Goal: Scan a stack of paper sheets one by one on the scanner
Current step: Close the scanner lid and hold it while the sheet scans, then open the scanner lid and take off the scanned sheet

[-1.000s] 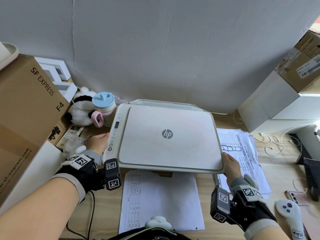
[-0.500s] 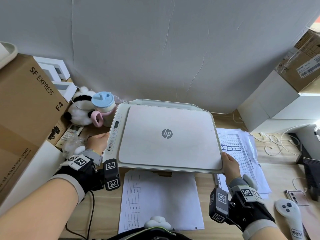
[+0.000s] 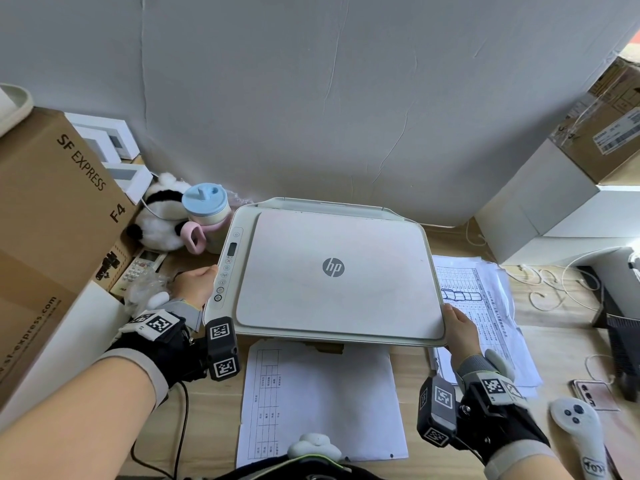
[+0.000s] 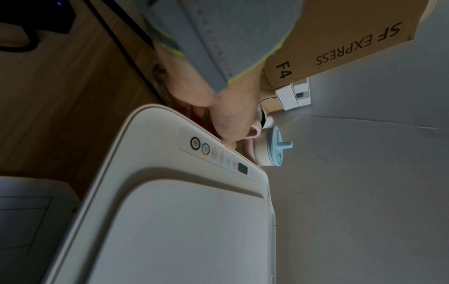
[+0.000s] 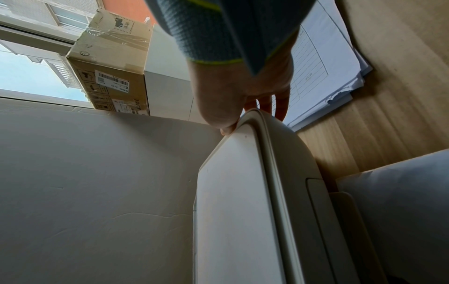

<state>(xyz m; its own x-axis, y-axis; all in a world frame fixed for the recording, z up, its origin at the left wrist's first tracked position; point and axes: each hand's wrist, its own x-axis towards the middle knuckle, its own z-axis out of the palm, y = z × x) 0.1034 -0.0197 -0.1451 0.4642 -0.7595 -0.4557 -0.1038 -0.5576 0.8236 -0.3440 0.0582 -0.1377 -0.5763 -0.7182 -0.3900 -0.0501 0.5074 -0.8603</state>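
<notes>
We see the scanner point(image 3: 332, 271) sitting at the back of the desk point(image 3: 561, 344) with its lid point(image 3: 339, 275) flat down. Our right hand point(image 3: 459, 325) has its grip clamped on the lid's near right corner, thumb on top and fingers tucked under the edge, while the left hand point(image 3: 195, 284) rests against the scanner's left side by the control panel point(image 3: 227, 265); whether that grip is curled or loose we cannot tell. We judge the lid is about to be raised or has just been lowered. One printed sheet point(image 3: 322, 403) lies in front of the scanner, and the paper stack point(image 3: 485, 306) lies just to its right, so most of the scanning appears to remain. Farther out stand a cardboard box point(image 3: 52, 216), a plush toy point(image 3: 162, 216), a blue-lidded cup point(image 3: 206, 209), white boxes point(image 3: 540, 202), a controller point(image 3: 578, 431) and a grey wall point(image 3: 346, 98).
</notes>
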